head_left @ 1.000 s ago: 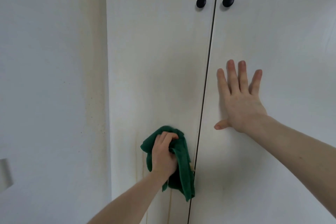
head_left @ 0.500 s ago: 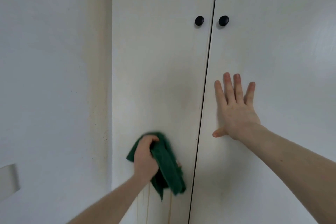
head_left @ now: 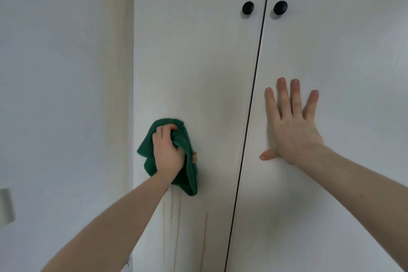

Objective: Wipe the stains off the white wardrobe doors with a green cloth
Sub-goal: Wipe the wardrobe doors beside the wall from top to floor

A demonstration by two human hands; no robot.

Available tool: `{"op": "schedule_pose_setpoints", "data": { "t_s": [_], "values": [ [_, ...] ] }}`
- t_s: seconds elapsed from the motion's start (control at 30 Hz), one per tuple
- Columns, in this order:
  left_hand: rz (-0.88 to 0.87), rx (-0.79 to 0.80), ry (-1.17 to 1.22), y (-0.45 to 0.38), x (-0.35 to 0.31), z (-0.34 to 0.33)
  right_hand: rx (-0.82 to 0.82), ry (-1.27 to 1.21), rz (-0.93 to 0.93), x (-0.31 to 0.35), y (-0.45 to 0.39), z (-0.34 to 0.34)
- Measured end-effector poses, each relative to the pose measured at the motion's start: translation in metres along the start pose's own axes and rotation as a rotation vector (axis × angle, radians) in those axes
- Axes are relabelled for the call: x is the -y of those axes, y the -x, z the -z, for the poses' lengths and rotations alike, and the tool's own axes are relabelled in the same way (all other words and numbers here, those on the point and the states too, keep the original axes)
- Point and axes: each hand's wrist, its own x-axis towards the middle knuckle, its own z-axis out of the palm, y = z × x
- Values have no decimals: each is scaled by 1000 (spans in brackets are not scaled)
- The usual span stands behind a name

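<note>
The left hand [head_left: 167, 152] clenches the bunched green cloth [head_left: 187, 161] against the left wardrobe door [head_left: 198, 62], just above the brown drip stains [head_left: 176, 227]; the right hand [head_left: 293, 130], fingers spread flat, braces the right door [head_left: 342, 51], likely keeping it closed.

Fuzzy green cloth [head_left: 187, 161]; smooth matt doors [head_left: 198, 62]

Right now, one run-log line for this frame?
left hand: grips green cloth on left wardrobe door | right hand: flat on right wardrobe door | brown drip streaks: below cloth
</note>
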Motion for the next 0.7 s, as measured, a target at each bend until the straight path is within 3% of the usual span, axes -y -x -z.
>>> {"op": "schedule_pose_setpoints", "data": {
  "t_s": [0.1,0.23,0.37,0.43,0.7],
  "values": [
    [85,31,-40,63,42,-3,-19,-5,15,-1,-2,-5],
    [223,241,-170,143,98,9,-18,-10,24,-1,-3,-9],
    [306,485,-324,162,128,23,-15,-10,25,0,-4,-9],
    [295,534,-325,156,127,31,-1,-9,19,1,-1,-8],
    [179,221,240,51,6,23,11,-14,-4,2,3,1]
  ]
}}
